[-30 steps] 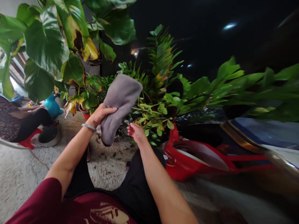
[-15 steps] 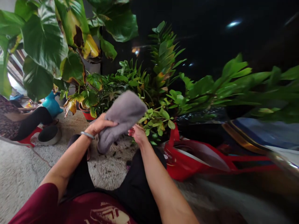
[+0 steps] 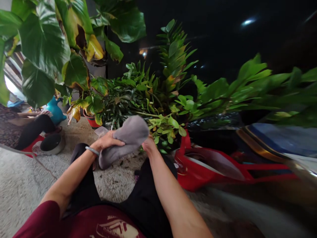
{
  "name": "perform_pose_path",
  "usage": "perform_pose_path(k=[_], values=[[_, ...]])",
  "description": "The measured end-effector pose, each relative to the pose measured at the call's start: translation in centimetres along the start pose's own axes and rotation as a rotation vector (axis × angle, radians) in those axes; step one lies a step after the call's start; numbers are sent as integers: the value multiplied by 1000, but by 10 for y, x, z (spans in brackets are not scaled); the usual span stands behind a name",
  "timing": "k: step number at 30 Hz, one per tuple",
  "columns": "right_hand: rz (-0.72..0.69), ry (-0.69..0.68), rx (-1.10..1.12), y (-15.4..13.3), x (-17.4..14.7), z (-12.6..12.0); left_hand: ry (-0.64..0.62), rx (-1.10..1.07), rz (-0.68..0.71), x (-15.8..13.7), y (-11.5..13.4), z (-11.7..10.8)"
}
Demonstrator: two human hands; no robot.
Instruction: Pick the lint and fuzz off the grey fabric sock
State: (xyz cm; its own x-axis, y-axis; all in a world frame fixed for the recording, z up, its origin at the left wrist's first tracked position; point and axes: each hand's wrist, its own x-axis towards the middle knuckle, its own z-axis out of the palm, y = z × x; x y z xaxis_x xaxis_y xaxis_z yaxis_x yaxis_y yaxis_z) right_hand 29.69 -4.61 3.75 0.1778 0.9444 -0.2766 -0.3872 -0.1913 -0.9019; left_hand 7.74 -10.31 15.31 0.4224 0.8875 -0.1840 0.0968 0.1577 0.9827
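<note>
A grey, soft plush piece, long and narrow in the middle with rounded ends, is held out above my knees. My left hand, with a grey bangle at its wrist, grips its near left part, the thumb lying across the top. At its right edge is my right hand, closed against the fabric; most of its fingers are hidden behind it. A pale printed card or tag shows just beyond my left hand, and whether it is attached to the plush piece I cannot tell.
Leafy plants crowd the space ahead, one in a red pot. A red bag stands at my right knee. On the left, a person sits near a dark round pot and a turquoise object.
The grey plush piece has come lower and towards me, and its far end has tipped down. My right hand has moved slightly against its edge. The pale card has come into view.
</note>
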Motion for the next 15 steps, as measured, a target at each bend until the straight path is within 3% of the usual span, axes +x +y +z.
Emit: perform_pose_path(k=[3,5,7,9,12,15], values=[[18,-1,20,-2,-4,2,96,-160,175,16,48,-9],[32,-19,38,-6,-6,3,191,-238,232,30,58,-11],[49,-27,54,-8,-8,4,275,-235,210,38,43,-9],[60,-21,56,-9,-7,4,307,-156,113,35,12,-3],[62,-21,54,-8,-5,4,204,-47,-51,14,-32,2],[52,-30,57,-6,-4,4,68,-63,-70,-12,-32,-7]])
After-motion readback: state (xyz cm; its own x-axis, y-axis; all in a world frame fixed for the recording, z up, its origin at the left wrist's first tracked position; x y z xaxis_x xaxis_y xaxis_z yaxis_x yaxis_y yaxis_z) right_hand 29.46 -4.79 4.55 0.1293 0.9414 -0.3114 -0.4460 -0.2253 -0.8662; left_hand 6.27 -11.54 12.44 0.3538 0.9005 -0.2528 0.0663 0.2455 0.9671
